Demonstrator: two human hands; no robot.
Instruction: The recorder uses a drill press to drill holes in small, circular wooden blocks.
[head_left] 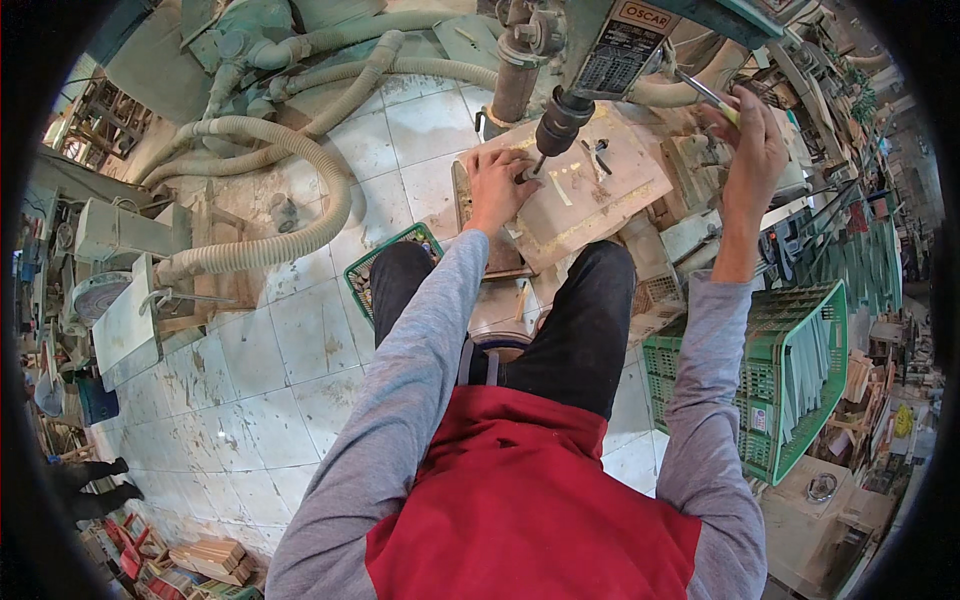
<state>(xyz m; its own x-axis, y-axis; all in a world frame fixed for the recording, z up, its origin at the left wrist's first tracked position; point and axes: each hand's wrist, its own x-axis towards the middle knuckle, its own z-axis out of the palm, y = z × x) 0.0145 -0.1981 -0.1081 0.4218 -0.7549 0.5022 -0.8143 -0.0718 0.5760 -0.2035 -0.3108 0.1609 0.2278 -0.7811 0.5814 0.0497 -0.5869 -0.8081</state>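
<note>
Flanking the right sleeve (712, 375), a crate (764, 370) holds strips (806, 365).

We stretch our left arm (425, 330) forward and slightly inward, with our left hand (492, 185) set back upward and its fingers (513, 162) bent toward the right. Our right arm (712, 390) reaches forward, well out to the side; its wrist (738, 240) is bare, and our right hand (755, 150) curls leftward in a grip.

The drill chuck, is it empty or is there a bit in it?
Not empty: a thin bit sticks out from the lower end of the drill chuck, beside the left hand.
</note>
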